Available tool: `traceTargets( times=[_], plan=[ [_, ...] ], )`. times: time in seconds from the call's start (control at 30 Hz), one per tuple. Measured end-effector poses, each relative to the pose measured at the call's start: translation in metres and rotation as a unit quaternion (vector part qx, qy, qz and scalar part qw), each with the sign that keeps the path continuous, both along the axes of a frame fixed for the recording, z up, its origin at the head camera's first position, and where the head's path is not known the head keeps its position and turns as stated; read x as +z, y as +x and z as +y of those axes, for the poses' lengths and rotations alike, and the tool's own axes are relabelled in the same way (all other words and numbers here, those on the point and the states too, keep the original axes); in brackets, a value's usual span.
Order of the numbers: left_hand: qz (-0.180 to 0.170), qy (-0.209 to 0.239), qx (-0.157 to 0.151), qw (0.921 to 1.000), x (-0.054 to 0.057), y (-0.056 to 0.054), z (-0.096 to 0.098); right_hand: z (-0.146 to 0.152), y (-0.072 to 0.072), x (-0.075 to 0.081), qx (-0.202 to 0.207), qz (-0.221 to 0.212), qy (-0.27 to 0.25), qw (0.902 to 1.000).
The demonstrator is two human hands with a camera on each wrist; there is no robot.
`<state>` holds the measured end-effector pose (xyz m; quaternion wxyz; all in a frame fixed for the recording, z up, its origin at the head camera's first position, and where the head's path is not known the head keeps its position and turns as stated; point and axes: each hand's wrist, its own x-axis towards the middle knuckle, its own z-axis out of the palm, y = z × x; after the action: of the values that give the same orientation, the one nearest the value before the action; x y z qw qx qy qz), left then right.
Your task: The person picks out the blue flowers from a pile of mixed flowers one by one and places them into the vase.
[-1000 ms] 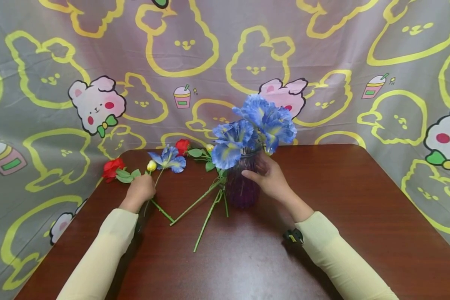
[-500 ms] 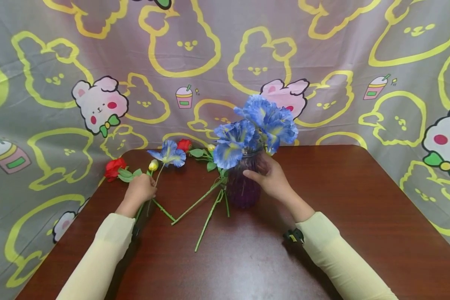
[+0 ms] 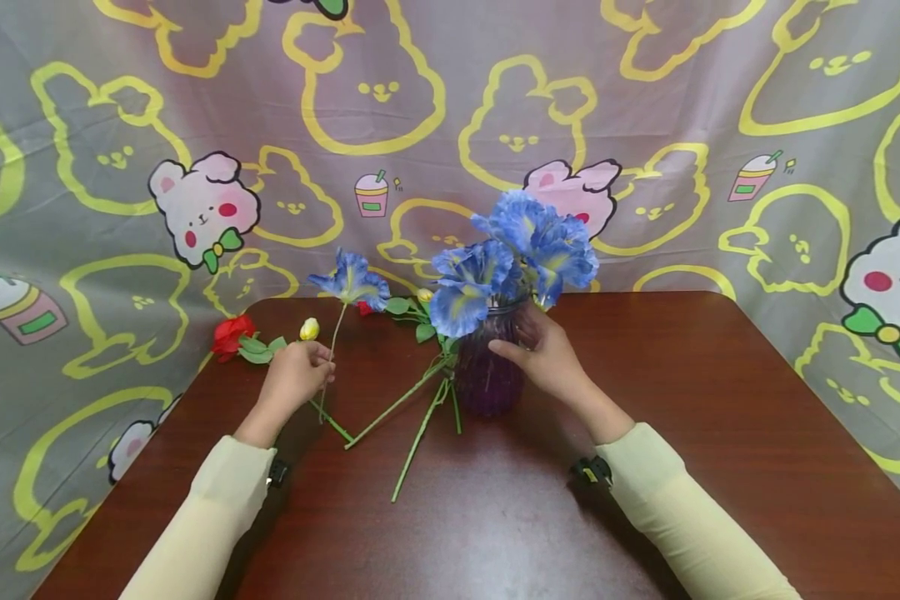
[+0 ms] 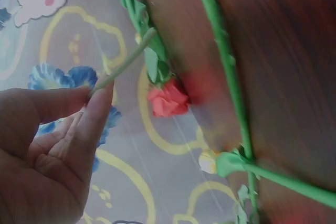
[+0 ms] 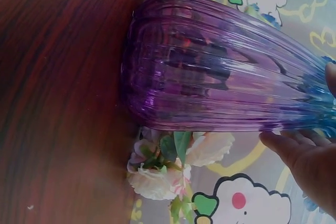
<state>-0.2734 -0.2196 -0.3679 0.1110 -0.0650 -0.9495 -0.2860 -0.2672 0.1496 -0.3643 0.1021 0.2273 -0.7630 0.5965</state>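
Note:
Between thumb and fingertips, my left hand (image 3: 297, 377) pinches the thin stem of a blue iris (image 3: 357, 282), whose bloom stands up above the table. In the left wrist view, the cut end of that stem (image 4: 128, 60) sticks out past the fingers. A ribbed purple glass vase (image 3: 487, 379) stands upright at the table's middle, holding several blue irises (image 3: 534, 237). My right hand (image 3: 543, 354) grips the vase near its neck from the right, thumb on the near side; the vase hides some of its fingers. The right wrist view shows the vase body (image 5: 199, 72) close up.
Left of the vase lie a red rose (image 3: 232, 336), a yellow bud (image 3: 310, 330) and loose green stems (image 3: 420, 446), some touching or close to the vase. Pale pink flowers (image 5: 155, 182) show beyond the vase in the right wrist view. A patterned curtain (image 3: 390, 100) hangs behind the table (image 3: 645, 400).
My left hand has raised the blue iris off the table and moved slightly right, away from the rose and bud. The right hand stays on the vase.

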Motion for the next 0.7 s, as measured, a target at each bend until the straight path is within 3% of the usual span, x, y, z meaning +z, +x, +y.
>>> traceTargets(
  times=[0.33,0.53,0.7],
  plan=[
    [0.075,0.058,-0.030,0.9951,0.005,0.010,0.025,0.003,0.008,0.005,-0.023,0.029,0.031,0.9989],
    [0.143,0.088,-0.045,0.9847,0.012,0.013,0.040,0.006,0.024,0.011,-0.072,0.078,0.082,0.9909],
    [0.165,0.129,-0.068,0.9754,0.020,0.019,0.054,0.006,0.037,0.020,-0.105,0.080,0.099,0.9862]
  ],
)
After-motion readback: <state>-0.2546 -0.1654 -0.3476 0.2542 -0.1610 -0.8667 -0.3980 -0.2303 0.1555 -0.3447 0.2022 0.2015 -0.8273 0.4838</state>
